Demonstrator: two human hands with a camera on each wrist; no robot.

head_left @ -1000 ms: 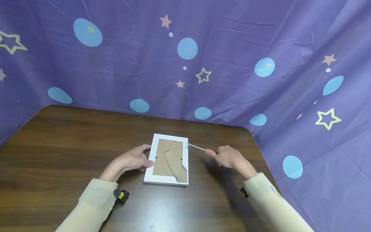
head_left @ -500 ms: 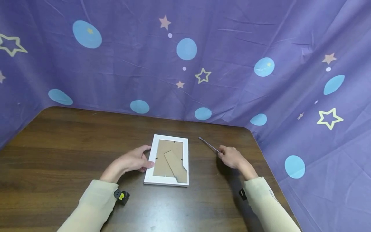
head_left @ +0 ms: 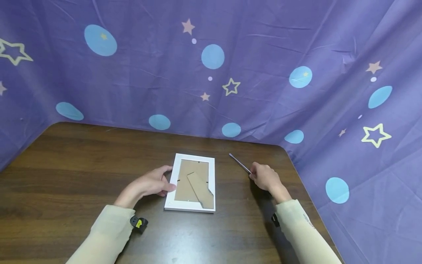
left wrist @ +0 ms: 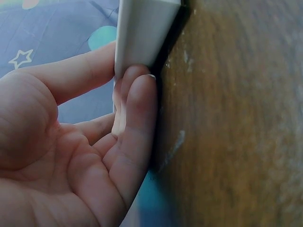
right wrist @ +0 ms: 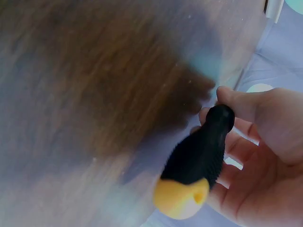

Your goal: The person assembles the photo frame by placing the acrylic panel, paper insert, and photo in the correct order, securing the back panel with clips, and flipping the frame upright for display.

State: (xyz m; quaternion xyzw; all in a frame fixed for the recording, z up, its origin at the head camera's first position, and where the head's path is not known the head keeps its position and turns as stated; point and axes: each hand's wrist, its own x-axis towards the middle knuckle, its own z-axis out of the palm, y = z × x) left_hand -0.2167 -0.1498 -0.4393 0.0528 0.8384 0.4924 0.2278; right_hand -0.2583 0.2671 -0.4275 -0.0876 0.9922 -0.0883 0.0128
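A white picture frame lies face down on the table, its brown backing board and slanted stand showing. My left hand grips the frame's left edge, thumb on the border. In the left wrist view, fingertips touch the frame's white side. To the right of the frame, my right hand holds a screwdriver, its shaft pointing up and left, apart from the frame. The right wrist view shows its black and yellow handle between thumb and fingers.
The brown wooden table extends around both hands. A purple curtain with stars and blue dots hangs along its back and right sides. A black strap device sits on the left wrist.
My right hand has drawn the screwdriver back from the frame's upper right edge, moving right, and turned its shaft more upward. The left hand and frame have stayed in place.
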